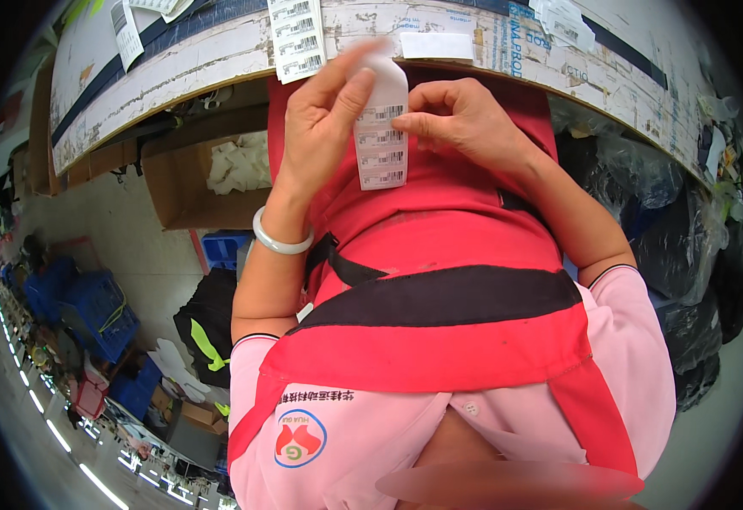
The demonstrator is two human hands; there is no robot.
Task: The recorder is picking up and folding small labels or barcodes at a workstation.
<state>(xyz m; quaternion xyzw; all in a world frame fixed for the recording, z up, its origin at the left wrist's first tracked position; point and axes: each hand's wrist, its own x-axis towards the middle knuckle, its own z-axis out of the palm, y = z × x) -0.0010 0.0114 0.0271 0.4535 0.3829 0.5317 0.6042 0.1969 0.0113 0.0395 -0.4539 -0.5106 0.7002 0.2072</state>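
A white strip of printed barcode labels [382, 159] hangs in front of my red apron, its blank upper end curving over at the top. My left hand [325, 115] grips the strip along its left edge, thumb pressed near the top and the forefinger smeared by motion. At the strip's right edge, my right hand [465, 119] has its thumb and forefinger bent together, the thumb tip touching a label. Whatever lies between those right fingertips is too small to make out. A white bangle circles my left wrist.
Just beyond my hands runs the worn table edge [210, 76]. On it lie another sheet of barcode labels [297, 38] and a blank white slip [437, 46]. A cardboard box [172, 183] with crumpled paper sits below left. Dark plastic bags [682, 246] crowd the right side.
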